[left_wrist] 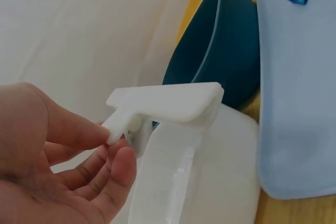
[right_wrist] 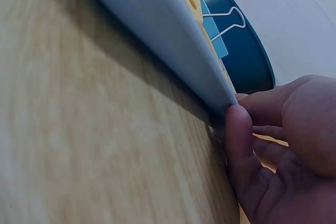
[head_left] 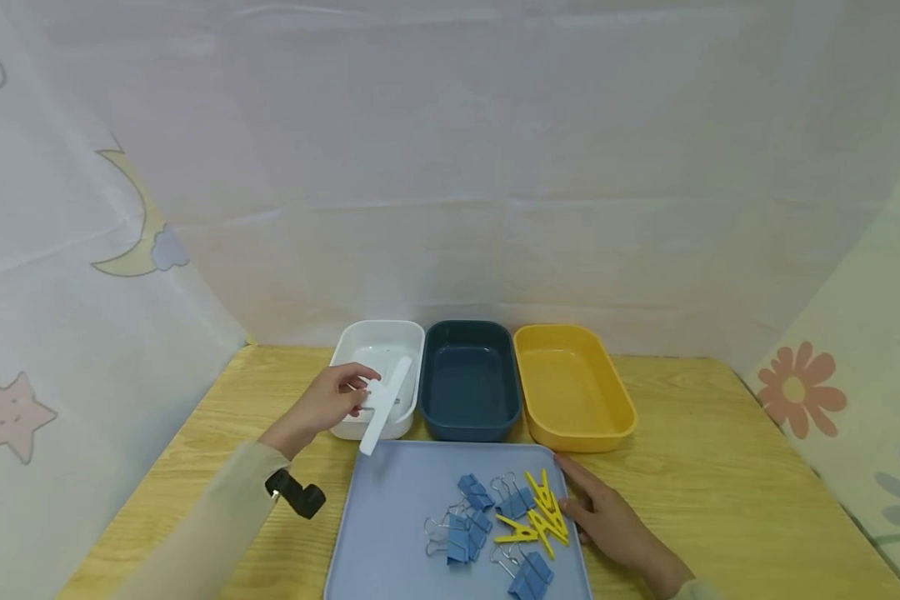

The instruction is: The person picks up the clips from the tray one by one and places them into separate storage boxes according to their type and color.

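Observation:
My left hand (head_left: pixel 335 397) pinches a white plastic bag clip (head_left: pixel 387 406) by its short tab, between thumb and fingers. The clip's long bar slants over the front of the white bin (head_left: pixel 342 354); in the left wrist view a small spring shows under the bar (left_wrist: pixel 168 100). At the right edge of the pale blue tray (head_left: pixel 390 517), my right hand (head_left: pixel 607 517) touches the rim with thumb and fairly straight fingers. On the tray lie several blue binder clips (head_left: pixel 458 537) with wire handles, and several yellow clothespins (head_left: pixel 543 500) near the right hand.
A dark blue bin (head_left: pixel 470 433) stands beside the white one, and a yellow bin (head_left: pixel 581 442) to its right. All three are in a row behind the tray on a wooden table (head_left: pixel 720 483). A pale cloth wall (head_left: pixel 495 167) rises behind them.

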`<state>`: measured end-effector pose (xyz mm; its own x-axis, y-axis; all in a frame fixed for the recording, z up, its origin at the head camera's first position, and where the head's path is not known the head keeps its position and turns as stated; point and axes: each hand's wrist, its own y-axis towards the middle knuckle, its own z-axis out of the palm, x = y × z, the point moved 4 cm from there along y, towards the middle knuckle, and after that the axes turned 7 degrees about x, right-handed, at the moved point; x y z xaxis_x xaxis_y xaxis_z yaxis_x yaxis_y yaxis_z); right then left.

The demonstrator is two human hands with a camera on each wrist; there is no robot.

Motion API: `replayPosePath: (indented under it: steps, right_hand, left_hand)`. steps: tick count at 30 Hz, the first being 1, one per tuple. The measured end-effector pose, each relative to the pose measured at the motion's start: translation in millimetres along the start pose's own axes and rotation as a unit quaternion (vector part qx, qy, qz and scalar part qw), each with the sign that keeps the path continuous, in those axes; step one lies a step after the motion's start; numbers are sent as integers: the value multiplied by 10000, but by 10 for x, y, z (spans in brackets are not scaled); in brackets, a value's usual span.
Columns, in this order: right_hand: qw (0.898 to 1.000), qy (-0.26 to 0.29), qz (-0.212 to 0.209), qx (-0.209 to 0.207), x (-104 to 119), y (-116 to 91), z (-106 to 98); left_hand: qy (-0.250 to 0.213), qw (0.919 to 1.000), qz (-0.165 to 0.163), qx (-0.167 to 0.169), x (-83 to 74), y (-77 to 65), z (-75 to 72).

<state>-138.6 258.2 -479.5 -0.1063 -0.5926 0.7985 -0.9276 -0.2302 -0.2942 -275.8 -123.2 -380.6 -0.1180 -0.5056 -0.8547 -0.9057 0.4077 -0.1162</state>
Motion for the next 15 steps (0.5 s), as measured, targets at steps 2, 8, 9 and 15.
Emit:
replayPosePath:
  steps: [2,8,9,15]
  right_hand:
    - [10000,91,23,13,-3,-1,1]
    - [9997,220,91,17,-4,-2,5]
    - [9997,227,91,19,-3,-4,4]
    - [9995,294,36,59,6,-4,8]
  left_hand:
    - [76,9999,-78,-66,-10,63,-30]
    - [438,9980,-359,-286,26,250,-164]
    - [490,9974,-429,-320,40,278,-187]
    - [756,9926,-820,-490,151,413,-305]
